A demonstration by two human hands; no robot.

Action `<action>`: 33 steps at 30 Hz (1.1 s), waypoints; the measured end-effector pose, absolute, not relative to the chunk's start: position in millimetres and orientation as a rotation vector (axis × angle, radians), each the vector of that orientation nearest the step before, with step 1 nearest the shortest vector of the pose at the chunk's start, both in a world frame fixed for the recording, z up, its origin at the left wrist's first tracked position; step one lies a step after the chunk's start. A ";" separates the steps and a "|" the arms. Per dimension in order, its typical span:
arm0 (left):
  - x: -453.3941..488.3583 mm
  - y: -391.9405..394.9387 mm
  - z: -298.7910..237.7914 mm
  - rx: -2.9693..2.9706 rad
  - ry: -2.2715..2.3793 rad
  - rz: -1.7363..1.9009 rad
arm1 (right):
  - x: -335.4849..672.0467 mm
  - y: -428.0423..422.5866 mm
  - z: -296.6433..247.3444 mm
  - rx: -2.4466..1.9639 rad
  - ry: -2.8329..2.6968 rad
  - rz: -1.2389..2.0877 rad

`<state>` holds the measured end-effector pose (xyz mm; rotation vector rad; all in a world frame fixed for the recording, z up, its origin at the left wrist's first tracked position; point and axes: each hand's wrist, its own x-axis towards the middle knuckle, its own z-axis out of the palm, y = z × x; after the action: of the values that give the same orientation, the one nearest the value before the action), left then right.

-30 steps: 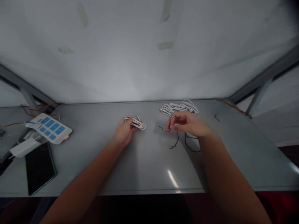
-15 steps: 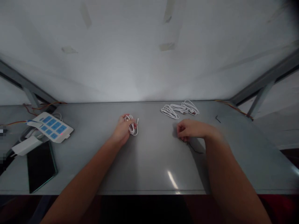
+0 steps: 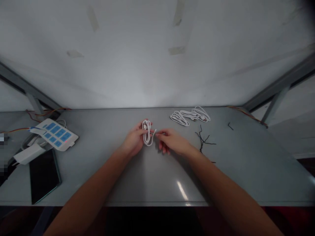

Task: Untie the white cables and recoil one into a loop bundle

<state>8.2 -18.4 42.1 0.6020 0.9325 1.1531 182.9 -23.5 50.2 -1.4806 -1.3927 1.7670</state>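
Touchscreen device (image 3: 45, 177) lies at the near left of the grey table (image 3: 157, 183), with a white charger (image 3: 31, 154) and a power strip (image 3: 57, 133) just beyond. Left hand (image 3: 135, 139) closes its fingers on a coiled white USB cable (image 3: 147, 132) over mid-table, while right hand (image 3: 171, 140), thumb and forefinger pinched together beside the cable's loose end, grips what looks like a thin dark tie (image 3: 154, 132). Right of them lie black twist ties (image 3: 201, 141); farther back rest more white cables (image 3: 189, 114), before the tape-marked wall (image 3: 137, 72).
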 end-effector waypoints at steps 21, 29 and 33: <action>4.1 -25.2 35.7 1.432 1.202 1.034 | 173.3 -20.4 10.1 -0.940 -1.122 1.738; 2.9 -20.3 34.4 1.393 1.368 1.086 | 173.8 -20.4 18.2 -0.900 -1.042 1.724; 7.0 -21.3 31.3 1.304 1.349 1.188 | 173.6 -19.4 18.0 -0.881 -1.055 1.665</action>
<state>7.0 -21.3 31.3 1.3044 1.3494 1.1883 173.6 -19.4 18.0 -0.8810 -1.0545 1.6651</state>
